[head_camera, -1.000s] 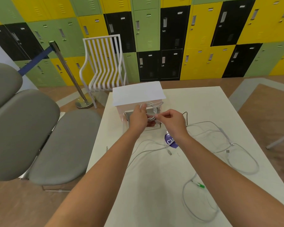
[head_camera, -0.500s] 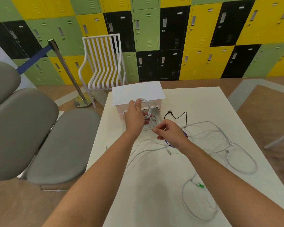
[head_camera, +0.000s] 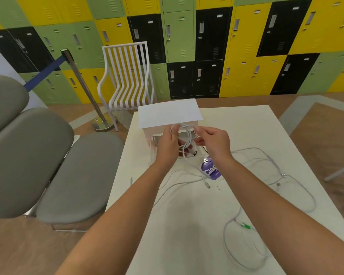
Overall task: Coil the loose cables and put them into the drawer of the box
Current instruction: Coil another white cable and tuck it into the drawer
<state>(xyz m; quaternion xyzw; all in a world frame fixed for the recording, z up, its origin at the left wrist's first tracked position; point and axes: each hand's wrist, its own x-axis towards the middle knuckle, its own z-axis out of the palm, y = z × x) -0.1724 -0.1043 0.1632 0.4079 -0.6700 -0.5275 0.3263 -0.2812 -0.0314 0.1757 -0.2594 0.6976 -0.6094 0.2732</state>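
Head view: left hand (head_camera: 168, 142) grips a half-wound white cable (head_camera: 187, 135) at twelve o'clock above the box's open drawer (head_camera: 157, 140), while right hand (head_camera: 213, 140) fingers pinch the next loop; more cables (head_camera: 298, 181) sprawl at three o'clock on the table (head_camera: 246, 124).

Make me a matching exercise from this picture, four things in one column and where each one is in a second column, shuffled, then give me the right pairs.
Things:
1. white cable being coiled
2. purple packet
3. green-tipped cable
4. sheet of paper

Places:
A. on top of the box
B. held between the left hand and the right hand
C. loose on the table, nearest the person
D. flat on the table beside the open drawer

Pairs: 1-B, 2-D, 3-C, 4-A
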